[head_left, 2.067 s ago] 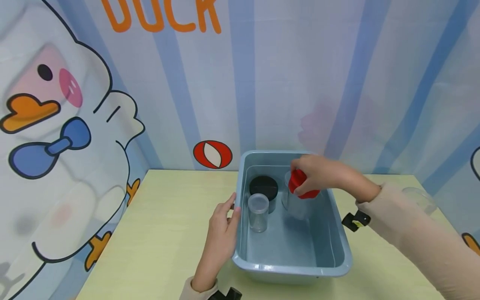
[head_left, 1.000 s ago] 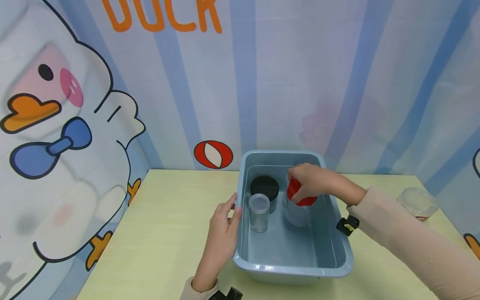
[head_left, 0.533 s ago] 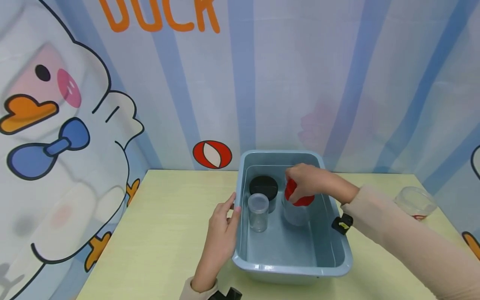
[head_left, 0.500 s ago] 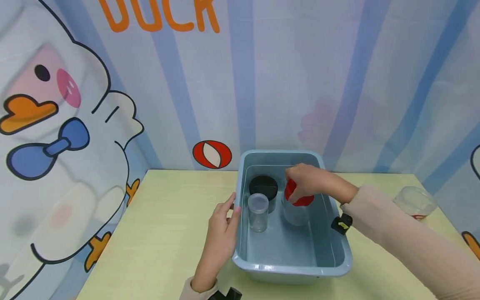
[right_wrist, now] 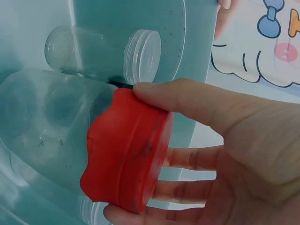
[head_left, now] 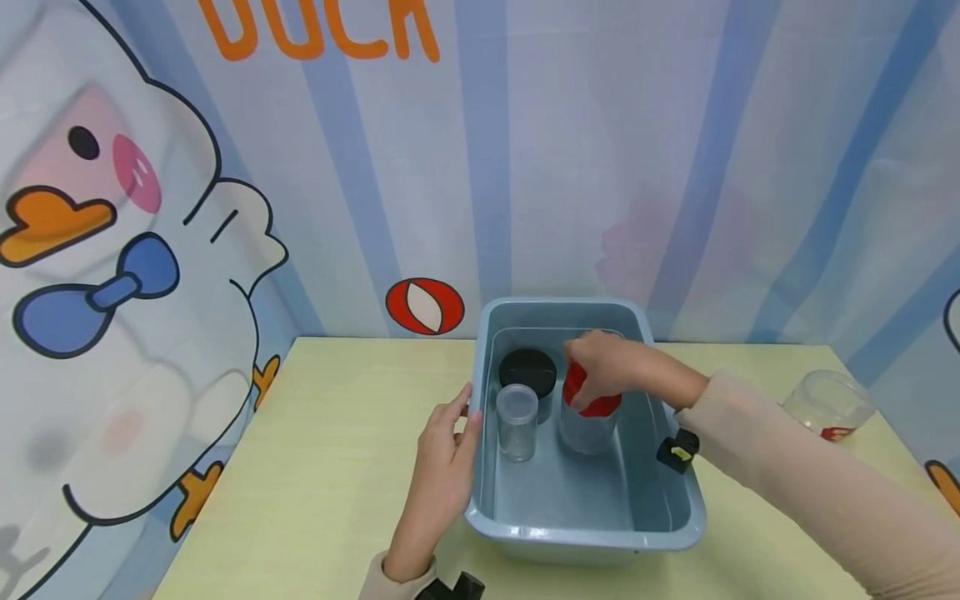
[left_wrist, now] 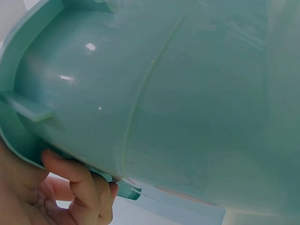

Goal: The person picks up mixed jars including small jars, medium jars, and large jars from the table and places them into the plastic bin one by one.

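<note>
Red plastic marks the thing in hand: the red lid (head_left: 592,397) sits on top of a clear jar (head_left: 587,427) that stands upright inside the grey-blue tub (head_left: 678,533), toward its far right part. Your right hand (head_left: 609,367) comes in from above and wraps the lid, thumb on one side and fingers on the other, as the right wrist view shows with the red lid (right_wrist: 126,150) filling your palm. That top grip suits a jar set low between the walls, where its sides are harder to reach.

Just left of it stand two more jars, close together: a small clear jar with a clear lid (head_left: 517,422) nearer you, and behind it a jar with a black lid (head_left: 528,372). Both are apart from your fingers.

Your left hand (head_left: 444,467) lies against the tub's left wall, fingers hooked on the rim (left_wrist: 77,180), which looks like bracing so that the tub does not slide on the pale yellow worktop (head_left: 330,450).

Far right on the worktop, well apart from the tub, another clear jar (head_left: 827,402) lies by the wall. A cartoon duck backdrop (head_left: 112,275) rises behind.
</note>
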Available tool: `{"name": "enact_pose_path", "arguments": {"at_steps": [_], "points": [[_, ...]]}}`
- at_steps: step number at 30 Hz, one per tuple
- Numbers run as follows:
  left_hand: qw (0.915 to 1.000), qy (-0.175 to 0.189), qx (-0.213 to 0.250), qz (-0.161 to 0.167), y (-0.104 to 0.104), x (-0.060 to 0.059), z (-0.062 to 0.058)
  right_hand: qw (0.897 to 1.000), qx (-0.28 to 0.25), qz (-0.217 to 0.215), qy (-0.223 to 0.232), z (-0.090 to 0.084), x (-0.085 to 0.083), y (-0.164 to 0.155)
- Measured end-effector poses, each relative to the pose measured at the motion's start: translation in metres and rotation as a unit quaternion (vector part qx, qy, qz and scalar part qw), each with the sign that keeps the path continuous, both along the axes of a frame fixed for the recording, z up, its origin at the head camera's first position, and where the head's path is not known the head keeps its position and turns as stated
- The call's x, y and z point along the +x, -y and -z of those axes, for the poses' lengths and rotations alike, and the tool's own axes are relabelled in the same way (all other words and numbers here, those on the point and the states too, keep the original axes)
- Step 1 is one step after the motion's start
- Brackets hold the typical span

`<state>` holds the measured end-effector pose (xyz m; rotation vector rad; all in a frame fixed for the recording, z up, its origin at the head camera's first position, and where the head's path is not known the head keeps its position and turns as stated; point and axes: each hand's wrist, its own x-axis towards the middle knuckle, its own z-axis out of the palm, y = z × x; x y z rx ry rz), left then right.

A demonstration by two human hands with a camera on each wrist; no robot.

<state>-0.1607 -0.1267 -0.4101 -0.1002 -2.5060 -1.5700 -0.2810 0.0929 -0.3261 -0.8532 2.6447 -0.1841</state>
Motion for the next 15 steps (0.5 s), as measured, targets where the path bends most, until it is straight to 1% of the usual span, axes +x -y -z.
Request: {"name": "enact_pose_path", "arguments": {"at_steps": [8, 15], "points": [[1.0000, -0.003, 0.001, -0.001, 0.001, 0.000, 0.000, 1.000, -0.013, 0.000, 0.010, 0.003, 0.000, 0.005], [1.0000, -0.005, 0.002, 0.001, 0.001, 0.000, 0.000, 1.000, -0.014, 0.003, 0.004, 0.006, 0.001, 0.012]]}}
